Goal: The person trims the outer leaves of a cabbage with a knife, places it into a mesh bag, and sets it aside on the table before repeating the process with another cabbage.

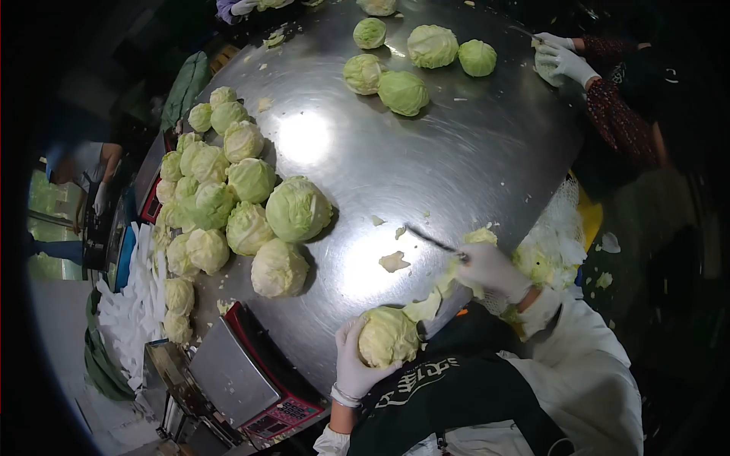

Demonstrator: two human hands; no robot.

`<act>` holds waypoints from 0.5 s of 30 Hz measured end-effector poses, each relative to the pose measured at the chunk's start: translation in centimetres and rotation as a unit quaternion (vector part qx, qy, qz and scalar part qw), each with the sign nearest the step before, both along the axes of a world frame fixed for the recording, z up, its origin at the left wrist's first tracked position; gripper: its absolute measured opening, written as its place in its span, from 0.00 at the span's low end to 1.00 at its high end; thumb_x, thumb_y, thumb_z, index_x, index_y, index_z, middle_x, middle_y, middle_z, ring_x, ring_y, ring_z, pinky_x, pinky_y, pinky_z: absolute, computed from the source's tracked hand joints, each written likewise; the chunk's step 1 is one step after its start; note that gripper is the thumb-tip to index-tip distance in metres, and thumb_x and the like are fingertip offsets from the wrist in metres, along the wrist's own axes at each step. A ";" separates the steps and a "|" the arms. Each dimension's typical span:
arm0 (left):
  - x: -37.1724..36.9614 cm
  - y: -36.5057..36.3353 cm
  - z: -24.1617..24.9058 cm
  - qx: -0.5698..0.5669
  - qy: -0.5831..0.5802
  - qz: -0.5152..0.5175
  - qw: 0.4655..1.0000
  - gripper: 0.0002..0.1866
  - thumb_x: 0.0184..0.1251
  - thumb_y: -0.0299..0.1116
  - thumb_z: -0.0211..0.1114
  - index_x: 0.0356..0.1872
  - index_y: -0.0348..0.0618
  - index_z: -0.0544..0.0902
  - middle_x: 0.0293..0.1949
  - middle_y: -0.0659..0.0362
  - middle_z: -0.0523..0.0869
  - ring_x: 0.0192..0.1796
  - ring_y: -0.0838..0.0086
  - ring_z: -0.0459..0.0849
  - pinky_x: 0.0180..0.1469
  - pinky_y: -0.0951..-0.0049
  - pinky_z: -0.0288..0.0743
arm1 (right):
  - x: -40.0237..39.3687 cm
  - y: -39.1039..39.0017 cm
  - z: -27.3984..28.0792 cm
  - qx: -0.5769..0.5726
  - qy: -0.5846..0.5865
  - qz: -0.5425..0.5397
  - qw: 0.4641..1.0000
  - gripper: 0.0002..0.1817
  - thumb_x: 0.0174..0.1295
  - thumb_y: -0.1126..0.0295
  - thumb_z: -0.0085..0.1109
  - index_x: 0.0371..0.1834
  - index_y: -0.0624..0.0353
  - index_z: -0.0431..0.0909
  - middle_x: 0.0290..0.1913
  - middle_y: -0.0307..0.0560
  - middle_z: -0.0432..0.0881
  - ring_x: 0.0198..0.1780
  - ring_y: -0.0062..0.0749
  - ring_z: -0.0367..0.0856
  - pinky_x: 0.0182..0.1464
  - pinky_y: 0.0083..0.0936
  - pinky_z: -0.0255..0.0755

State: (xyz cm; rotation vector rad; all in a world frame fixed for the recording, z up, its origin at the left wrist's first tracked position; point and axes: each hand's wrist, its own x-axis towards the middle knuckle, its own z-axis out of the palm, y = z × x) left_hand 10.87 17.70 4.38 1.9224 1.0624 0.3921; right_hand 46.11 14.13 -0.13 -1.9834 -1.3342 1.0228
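"What's over at the left?"
"A scale (236,372), at 9 o'clock from the left hand (351,363)."
"And that hand?"
"Gloved, curled around 1 cabbage (388,338), which sits at its 2 o'clock."
"Further right?"
"A knife (433,241), blade towards 10 o'clock, gripped in the right hand (490,270); from there the cabbage lies apart, at 8 o'clock."

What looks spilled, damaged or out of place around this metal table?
Mainly the stray leaf pieces: some lie loose on the table, near the knife in the right hand. A few more pale scraps lie past the netting, apparently on the floor, so they look dropped. The cabbage in the left hand shows no obvious damage.
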 end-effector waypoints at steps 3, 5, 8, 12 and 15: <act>-0.9 -0.4 -1.2 -0.003 -0.058 0.024 0.998 0.53 0.40 0.41 0.90 0.71 0.36 0.73 0.66 0.46 0.70 0.70 0.54 0.70 0.75 0.56 0.65 | 5.3 -4.4 -1.1 -0.055 -0.159 -0.082 0.982 0.17 0.60 0.65 0.65 0.50 0.59 0.86 0.41 0.55 0.86 0.38 0.51 0.86 0.43 0.38 0.79; -0.9 -0.4 -2.0 -0.015 -0.074 0.048 0.996 0.53 0.40 0.41 0.91 0.71 0.37 0.73 0.66 0.46 0.70 0.71 0.55 0.70 0.75 0.57 0.65 | 4.7 -4.7 3.1 -0.013 -0.193 -0.117 0.974 0.20 0.59 0.64 0.67 0.54 0.58 0.84 0.48 0.54 0.84 0.40 0.48 0.86 0.44 0.36 0.79; 1.0 -0.6 -3.0 -0.035 -0.116 0.063 0.991 0.53 0.40 0.40 0.91 0.72 0.37 0.73 0.67 0.46 0.69 0.72 0.56 0.69 0.76 0.57 0.64 | 1.3 -4.7 6.1 0.083 -0.093 -0.091 0.988 0.31 0.57 0.59 0.73 0.65 0.58 0.79 0.64 0.50 0.77 0.43 0.38 0.86 0.46 0.31 0.81; 4.3 -0.3 -2.7 -0.042 -0.163 0.011 0.986 0.52 0.42 0.40 0.90 0.71 0.36 0.73 0.68 0.46 0.70 0.74 0.56 0.68 0.77 0.57 0.63 | -5.2 -2.7 7.3 0.123 0.078 0.098 0.984 0.33 0.59 0.58 0.77 0.65 0.59 0.79 0.62 0.53 0.79 0.56 0.36 0.84 0.51 0.26 0.80; 4.0 0.0 -3.1 -0.060 -0.168 -0.013 0.984 0.52 0.41 0.39 0.90 0.72 0.36 0.73 0.70 0.46 0.69 0.75 0.56 0.66 0.78 0.57 0.61 | -5.0 -1.4 3.7 0.005 0.158 0.108 0.981 0.23 0.63 0.61 0.73 0.58 0.62 0.83 0.51 0.51 0.84 0.48 0.38 0.87 0.48 0.28 0.81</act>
